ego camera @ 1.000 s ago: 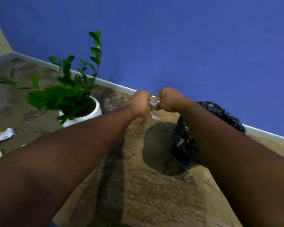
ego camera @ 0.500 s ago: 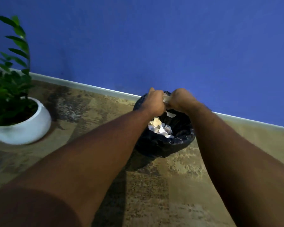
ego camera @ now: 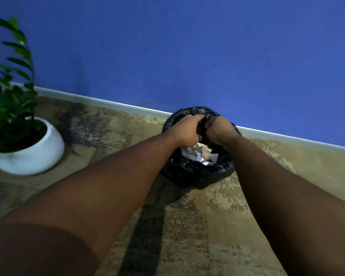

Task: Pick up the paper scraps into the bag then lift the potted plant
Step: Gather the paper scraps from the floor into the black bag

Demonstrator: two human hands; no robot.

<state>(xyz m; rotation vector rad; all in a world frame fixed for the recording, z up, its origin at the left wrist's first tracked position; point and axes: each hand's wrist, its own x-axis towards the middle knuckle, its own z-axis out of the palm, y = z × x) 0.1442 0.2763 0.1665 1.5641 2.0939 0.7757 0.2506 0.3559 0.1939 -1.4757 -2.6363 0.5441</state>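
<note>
A black plastic bag (ego camera: 195,176) sits open on the floor by the wall, with white paper scraps (ego camera: 199,156) lying inside it. My left hand (ego camera: 185,129) and my right hand (ego camera: 219,130) hover side by side over the bag's mouth. Their fingers are curled in and almost touch, and no paper shows in them. At the left stands the potted plant (ego camera: 12,108), green and leafy, in its round white pot (ego camera: 34,156). It is well apart from both hands.
A blue wall (ego camera: 187,52) with a pale skirting board (ego camera: 108,103) runs right behind the bag. The floor is a mottled brown and tan carpet (ego camera: 187,236). My forearms cross the lower part of the view.
The view swung right from the plant to the bag. Both hands carried a white scrap over the bag and dropped lower into its mouth; the scrap no longer shows between them.
</note>
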